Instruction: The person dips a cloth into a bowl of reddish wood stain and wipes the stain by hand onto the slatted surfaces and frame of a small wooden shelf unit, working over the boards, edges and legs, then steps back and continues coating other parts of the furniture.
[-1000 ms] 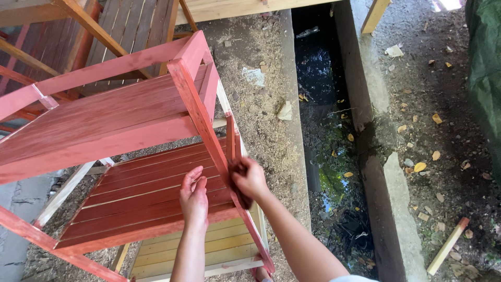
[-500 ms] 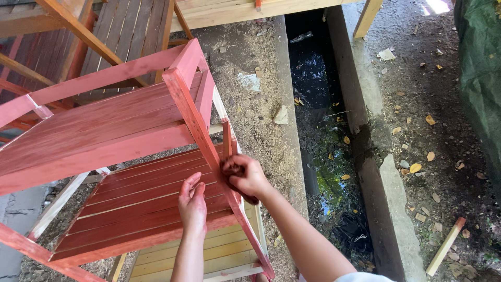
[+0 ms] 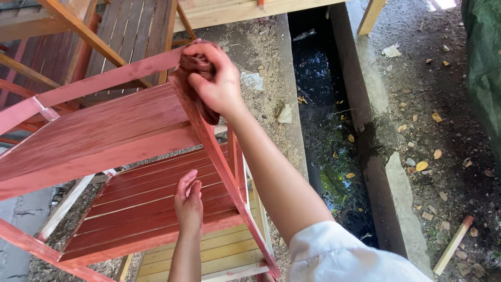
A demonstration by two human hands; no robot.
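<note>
two hands work on a red-stained wooden chair (image 3: 104, 136) lying tipped on its side, its slatted seat and back facing up toward the camera. beneath it lies an unstained pale wooden frame (image 3: 209, 258), and more bare timber pieces (image 3: 78, 31) crowd the upper left. a dark wet drainage channel (image 3: 329, 120) runs just beside the work on the right, edged by a concrete curb (image 3: 386, 172), with yellow leaves, sawdust and a loose wooden stick (image 3: 453, 245) on the dirt past it. a green tarp (image 3: 482, 68) fills the far right edge.

the right hand (image 3: 216, 83) is closed around a stained brown rag (image 3: 195, 70), pressing it on the top end of the chair leg (image 3: 224, 172). that leg's long axis runs diagonally, from the upper middle of the view down to the lower right, where it crosses over the pale frame. the forearm lies along the same line and hides part of the curbside ground.

the left hand (image 3: 189, 203) rests flat, fingers together and extended, against the lower slats beside that leg, gripping nothing.
</note>
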